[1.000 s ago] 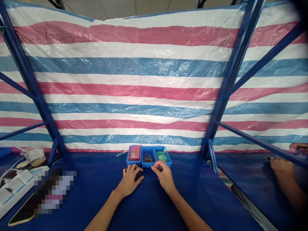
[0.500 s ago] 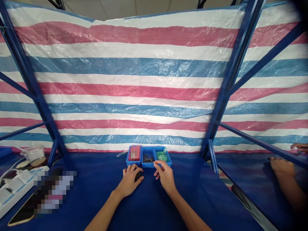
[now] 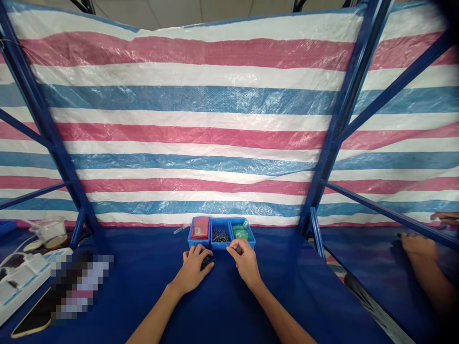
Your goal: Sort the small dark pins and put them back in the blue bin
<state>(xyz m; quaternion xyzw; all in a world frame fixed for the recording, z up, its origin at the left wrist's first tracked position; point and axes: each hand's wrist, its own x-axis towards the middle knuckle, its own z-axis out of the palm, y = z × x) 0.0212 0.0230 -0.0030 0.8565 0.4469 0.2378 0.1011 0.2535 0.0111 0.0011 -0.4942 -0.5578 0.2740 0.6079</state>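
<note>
My left hand (image 3: 194,266) rests on the blue tabletop, its fingers and thumb apart and curved around a small pile of dark screws (image 3: 205,262). Partly hidden by that hand, the pile lies just in front of the bins. My right hand (image 3: 245,263) pinches a tiny screw between thumb and forefinger, near the front edge of the bins; only a sliver of it shows. Loose dark screws fill the middle blue bin (image 3: 221,247). The left blue bin (image 3: 198,243) holds a red packet (image 3: 200,228), and the right blue bin (image 3: 253,239) holds green plastic bags (image 3: 241,231).
A phone (image 3: 39,308) and a white power strip (image 3: 14,298) with plugs lie at the left. A clear plastic cup (image 3: 52,231) stands behind them. Blue frame posts (image 3: 324,153) flank the table before a striped sheet. Another person's hand (image 3: 419,246) is at the right.
My right hand has shifted slightly left and down, its fingers closing into a tighter pinch in front of the bins. My left hand stays in place.
</note>
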